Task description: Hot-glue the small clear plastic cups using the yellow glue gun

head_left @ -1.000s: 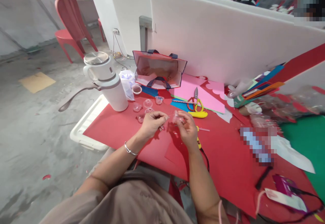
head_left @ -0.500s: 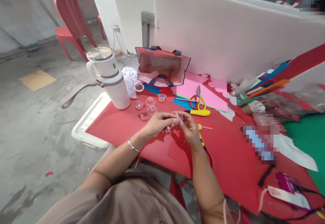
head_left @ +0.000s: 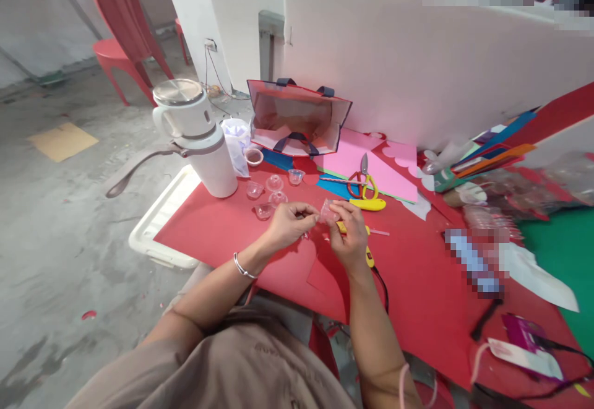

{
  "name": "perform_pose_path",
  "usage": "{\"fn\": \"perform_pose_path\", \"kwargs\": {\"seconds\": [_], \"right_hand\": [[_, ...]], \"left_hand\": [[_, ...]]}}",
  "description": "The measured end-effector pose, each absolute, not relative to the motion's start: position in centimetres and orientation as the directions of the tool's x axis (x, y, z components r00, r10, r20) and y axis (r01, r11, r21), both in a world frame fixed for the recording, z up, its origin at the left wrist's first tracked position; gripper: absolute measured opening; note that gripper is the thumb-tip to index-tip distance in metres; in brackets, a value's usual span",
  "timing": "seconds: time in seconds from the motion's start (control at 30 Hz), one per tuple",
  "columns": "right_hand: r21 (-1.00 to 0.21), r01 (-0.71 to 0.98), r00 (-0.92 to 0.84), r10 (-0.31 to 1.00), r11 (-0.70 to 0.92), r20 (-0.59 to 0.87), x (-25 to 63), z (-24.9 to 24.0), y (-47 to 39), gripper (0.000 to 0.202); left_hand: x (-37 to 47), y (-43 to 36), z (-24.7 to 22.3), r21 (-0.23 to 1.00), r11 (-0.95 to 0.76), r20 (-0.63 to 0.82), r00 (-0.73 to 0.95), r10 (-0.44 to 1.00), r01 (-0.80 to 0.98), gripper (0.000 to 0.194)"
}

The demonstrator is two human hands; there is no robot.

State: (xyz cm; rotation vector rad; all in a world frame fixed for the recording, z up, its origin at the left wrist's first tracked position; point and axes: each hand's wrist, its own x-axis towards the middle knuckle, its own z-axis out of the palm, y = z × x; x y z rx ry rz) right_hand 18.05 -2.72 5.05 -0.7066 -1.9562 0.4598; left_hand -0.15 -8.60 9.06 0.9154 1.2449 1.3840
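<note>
A small clear plastic cup [head_left: 329, 211] is between the thumb and fingers of my right hand [head_left: 349, 231], over the red sheet on the table. My left hand [head_left: 290, 224] is just to its left, thumb and fingertips pinched together; what they hold, if anything, is too small to make out. Several similar clear cups [head_left: 274, 182] lie on the red sheet [head_left: 223, 226] beyond my left hand. A yellow glue gun [head_left: 370, 255] lies partly hidden behind my right hand, and a yellow-handled cutter [head_left: 370, 204] is just beyond it.
A large white flask [head_left: 216, 164] stands at the left by a white tray [head_left: 142, 236]. Farther back are an open paper bag [head_left: 297, 115], scissors [head_left: 364, 180] and pink paper [head_left: 394, 180]. Pens, plastic packs and a purple box [head_left: 526, 341] are at the right.
My hands have drawn slightly apart. The clear cup has moved a little right and up, now in my right hand, with my left fingertips off to its left. The camera view has shifted slightly.
</note>
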Motion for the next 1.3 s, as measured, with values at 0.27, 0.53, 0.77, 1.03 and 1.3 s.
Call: {"fn": "perform_pose_path", "kwargs": {"seconds": [0.27,0.53,0.77,1.03,1.3], "right_hand": [[-0.533,0.285,-0.385,0.604,0.797,0.698,18.0,5.7,-3.2,0.039],[-0.845,0.03,0.138,0.836,0.533,0.532,20.1,6.3,-1.1,0.024],[-0.911,-0.371,-0.195,0.944,0.182,0.268,18.9,5.6,-1.8,0.036],[-0.895,-0.362,-0.212,0.912,0.26,0.35,18.7,5.8,-2.4,0.033],[-0.909,-0.317,-0.283,0.888,0.272,0.364,18.6,5.1,-2.7,0.033]], "left_hand": [[-0.1,-8.9,9.9,0.979,0.085,-0.115,-0.158,0.981,-0.186,0.021],[-2.0,-9.8,10.9,0.979,0.035,-0.094,-0.292,0.952,-0.199,0.021],[-1.0,-8.5,10.7,0.982,-0.005,-0.028,-0.172,0.985,-0.191,0.034],[-0.6,-7.6,9.3,0.99,-0.085,0.061,-0.205,0.977,-0.109,0.017],[-0.6,-7.7,8.5,0.987,-0.098,0.086,-0.094,0.992,-0.131,0.03]]}}
